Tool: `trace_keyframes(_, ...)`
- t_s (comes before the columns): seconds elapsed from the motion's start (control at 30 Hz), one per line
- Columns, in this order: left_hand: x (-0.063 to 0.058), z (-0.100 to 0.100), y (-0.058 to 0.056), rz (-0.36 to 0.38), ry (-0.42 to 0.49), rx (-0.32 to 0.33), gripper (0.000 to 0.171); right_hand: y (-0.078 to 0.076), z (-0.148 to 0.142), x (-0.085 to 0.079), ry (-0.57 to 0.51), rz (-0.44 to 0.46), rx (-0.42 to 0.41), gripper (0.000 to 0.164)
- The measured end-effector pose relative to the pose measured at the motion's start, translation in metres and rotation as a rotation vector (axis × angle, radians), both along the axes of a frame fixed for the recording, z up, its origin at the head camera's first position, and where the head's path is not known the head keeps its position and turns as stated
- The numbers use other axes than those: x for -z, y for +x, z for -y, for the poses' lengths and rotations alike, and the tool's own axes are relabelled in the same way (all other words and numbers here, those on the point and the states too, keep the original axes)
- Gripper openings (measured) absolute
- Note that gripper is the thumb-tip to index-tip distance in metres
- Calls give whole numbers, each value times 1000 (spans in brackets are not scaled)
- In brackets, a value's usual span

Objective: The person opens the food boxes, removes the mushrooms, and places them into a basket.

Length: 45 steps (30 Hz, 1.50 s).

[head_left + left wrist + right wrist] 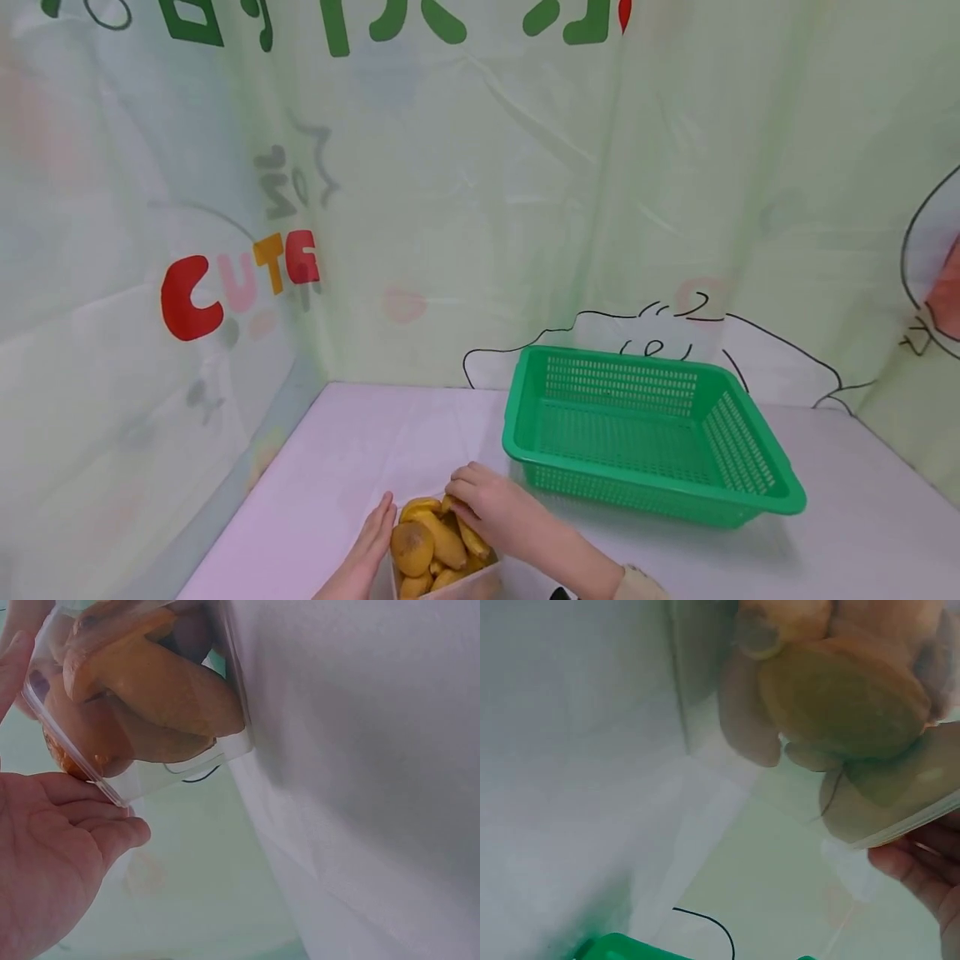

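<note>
A clear plastic box (468,586) at the bottom of the head view is heaped with yellow-brown mushrooms (412,548). Beside its left wall is my left hand (366,546), fingers extended; the left wrist view shows those fingers (112,836) right at the box's rim. My right hand (491,508) reaches over the far right corner, its curled fingers on a mushroom (472,537) at the top of the heap. In the right wrist view, the right fingertips (892,859) are at the rim, with more mushrooms (847,697) showing through the wall. The right thumb is hidden.
A green plastic basket (615,433) with slotted walls stands behind and to the right of the box on the pale table (300,500). A printed curtain (450,192) hangs along the back and left. A small black object (559,593) shows at the bottom edge.
</note>
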<state>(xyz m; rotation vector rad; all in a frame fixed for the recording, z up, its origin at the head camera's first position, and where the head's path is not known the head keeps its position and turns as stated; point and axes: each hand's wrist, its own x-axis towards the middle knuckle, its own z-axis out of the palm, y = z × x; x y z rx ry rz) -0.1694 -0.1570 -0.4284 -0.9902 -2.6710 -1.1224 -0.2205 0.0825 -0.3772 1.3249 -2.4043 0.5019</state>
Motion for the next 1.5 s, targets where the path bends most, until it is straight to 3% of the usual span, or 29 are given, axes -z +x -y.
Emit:
trace_keyframes(0.2,-14,-6,5,135,21,-58,97,0,2,1,130,-310,-33,17)
trace_keyframes(0.27,-16,-6,6,160,2,-64,96,3,1,1,144,-365,-36,20)
trace_keyframes(0.33,-17,-6,7,152,-13,-64,96,7,1,1,109,-319,-26,20)
trace_keyframes(0.53,-14,-5,11,141,-9,-66,95,5,-1,-3,11,105,33,18)
trace_keyframes(0.63,-14,-5,11,151,-6,-62,94,-2,-3,-3,26,205,20,19)
trace_keyframes(0.83,-16,-4,9,156,-17,-61,94,-7,-4,0,80,107,-20,19)
trace_keyframes(1.13,-19,-5,5,158,-39,-73,95,-7,-7,9,60,-211,-84,21)
trace_keyframes(1.33,-15,-5,2,91,-74,-77,94,-7,-7,9,-78,-120,-53,22)
trace_keyframes(1.5,-14,-3,-1,29,-94,-71,93,-7,-7,1,-178,-168,-51,24)
